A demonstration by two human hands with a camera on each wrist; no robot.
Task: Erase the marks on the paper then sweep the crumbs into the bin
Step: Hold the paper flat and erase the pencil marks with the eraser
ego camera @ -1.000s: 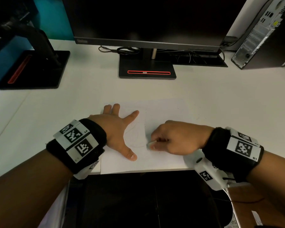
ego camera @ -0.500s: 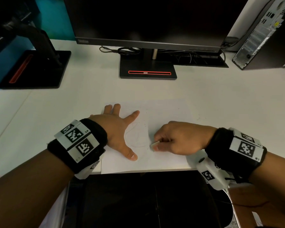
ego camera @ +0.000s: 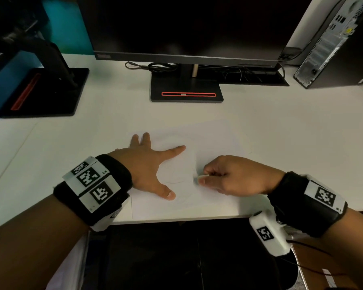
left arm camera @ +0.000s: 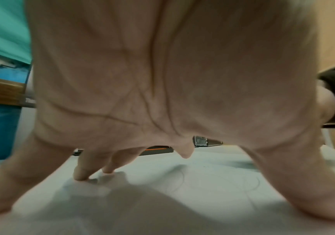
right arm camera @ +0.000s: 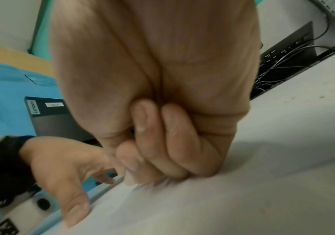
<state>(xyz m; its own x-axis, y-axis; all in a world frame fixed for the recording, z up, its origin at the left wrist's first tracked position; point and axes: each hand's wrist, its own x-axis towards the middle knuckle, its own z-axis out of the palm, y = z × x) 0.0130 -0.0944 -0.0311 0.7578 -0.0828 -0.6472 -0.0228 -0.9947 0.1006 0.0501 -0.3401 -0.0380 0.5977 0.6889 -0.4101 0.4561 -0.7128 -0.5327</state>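
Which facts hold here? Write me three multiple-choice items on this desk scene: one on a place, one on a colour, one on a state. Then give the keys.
1. Where does the left hand lie?
A. On the paper
B. On the monitor stand
C. Off the desk

2. What colour is the stripe on the monitor stand?
A. Green
B. Red
C. Yellow

3. What is the right hand doing?
A. Lying flat and open
B. Pinching the eraser against the paper
C. Hanging in the air with nothing in it

Keys:
1 A: its spread fingers press on the paper.
2 B: a red outline runs along the front of the base.
3 B: the fingers curl round the white eraser, whose tip meets the sheet beside faint pencil marks.
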